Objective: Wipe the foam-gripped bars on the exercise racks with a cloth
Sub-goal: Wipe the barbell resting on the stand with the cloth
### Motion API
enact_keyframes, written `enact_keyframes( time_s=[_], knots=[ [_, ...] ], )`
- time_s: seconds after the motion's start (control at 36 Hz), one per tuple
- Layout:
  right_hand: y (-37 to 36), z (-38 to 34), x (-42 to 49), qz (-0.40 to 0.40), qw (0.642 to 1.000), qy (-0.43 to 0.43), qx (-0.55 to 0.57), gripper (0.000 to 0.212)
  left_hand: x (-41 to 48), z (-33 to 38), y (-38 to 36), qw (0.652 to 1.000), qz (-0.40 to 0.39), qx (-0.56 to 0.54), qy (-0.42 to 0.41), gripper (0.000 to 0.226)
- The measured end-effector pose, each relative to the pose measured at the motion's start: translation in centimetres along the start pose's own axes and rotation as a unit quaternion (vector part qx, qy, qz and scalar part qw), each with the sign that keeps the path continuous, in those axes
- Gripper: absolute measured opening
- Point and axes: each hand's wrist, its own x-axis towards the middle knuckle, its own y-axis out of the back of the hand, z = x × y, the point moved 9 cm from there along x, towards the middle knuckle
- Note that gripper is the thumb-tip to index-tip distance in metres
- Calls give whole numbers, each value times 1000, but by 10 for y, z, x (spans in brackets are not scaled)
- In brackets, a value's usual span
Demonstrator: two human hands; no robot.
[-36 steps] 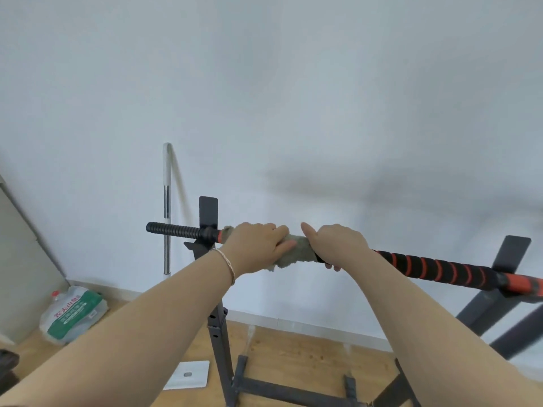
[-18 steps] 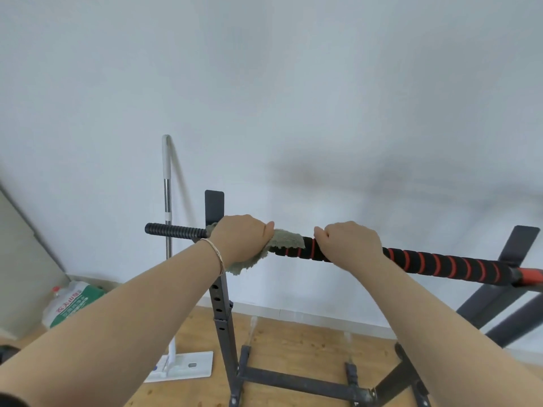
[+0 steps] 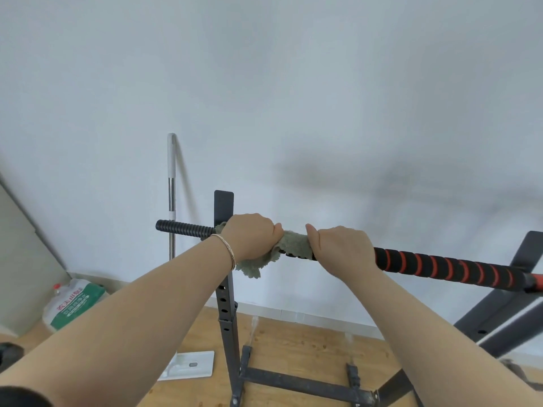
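Around: white-and-chrome mop pole (image 3: 171, 195) leans on the white wall (image 3: 293, 83) behind the rack's L end. Its flat white mop head (image 3: 191, 364) sits on the wooden plank floor (image 3: 293, 342). Clear plastic jug w/ green label (image 3: 73, 304) lies at the floor's far-L edge, by the wall. Dark perforated steel upright (image 3: 224, 301) stands below the left hand (image 3: 252, 235). A second dark upright (image 3: 526, 257) is at far R, w/ slanted braces under it. The L forearm crosses in front of the L upright & hides part of it.

Black foam-gripped bar w/ red spiral stripes (image 3: 446, 268) lies across the tops of both uprights, R half in plain view. Left hand is clenched round a grey-green fluffy cloth (image 3: 295, 243) wrapped on the bar just inside the L upright. The cloth's ragged edge hangs below the wrist. Right hand (image 3: 342, 245) is curled over the bar at the cloth's R end, touching it; whether it also pinches cloth, can't tell.

Vs 0.5 s ago: striped foam showed between the hands then. Now cloth fills that gap & the hands are closer together.

Textures: foam is matte, w/ thin red bands. The black ribbed bar end (image 3: 185, 229) sticks out past the L upright, & the far-R end turns plain red. Cloth has shaggy pile. Thin rose-gold bangle (image 3: 227, 251) on the L wrist.
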Motion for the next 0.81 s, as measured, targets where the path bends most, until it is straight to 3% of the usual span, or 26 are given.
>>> enact_keyframes(
  time_s=[0.03,0.11,0.17,0.19,0.28,0.36,0.44,0.5,0.61,0.67,0.72,0.78,0.81],
  knots=[
    [1,1,-9,-1,1000,-22,17,64,1,-2,-1,1000,-7,-21,6,3],
    [12,11,-25,181,981,-32,61,48,3,-7,-6,998,-37,-58,10,29],
    [15,10,-27,224,973,-22,52,43,3,-13,-9,994,-61,-90,15,46],
    [14,9,-24,216,975,-22,44,41,3,-14,-10,993,-72,-93,10,49],
    [5,13,-8,80,994,-71,17,36,3,-6,-8,992,-90,-82,-34,37],
    [0,8,13,3,998,-32,61,18,4,-2,-7,994,-75,-59,-51,22],
    [-4,-10,34,-63,996,-18,55,39,4,-3,-8,995,-58,-74,-30,21],
    [-9,-11,40,-96,983,-74,139,67,4,-3,-8,995,-49,-77,-27,29],
    [-17,-14,29,-177,945,-120,246,84,3,-10,-8,994,-33,-105,5,30],
    [-13,-15,28,-145,966,-101,188,84,2,-11,-8,994,-39,-105,3,36],
    [-2,-25,27,-55,996,-35,55,68,0,-12,-9,994,-54,-96,-1,47],
    [4,-35,16,31,999,4,-35,76,-1,-17,-13,991,-77,-109,2,58],
    [7,-35,6,50,999,-16,-3,79,-1,-19,-15,988,-90,-122,1,60]
  ],
)
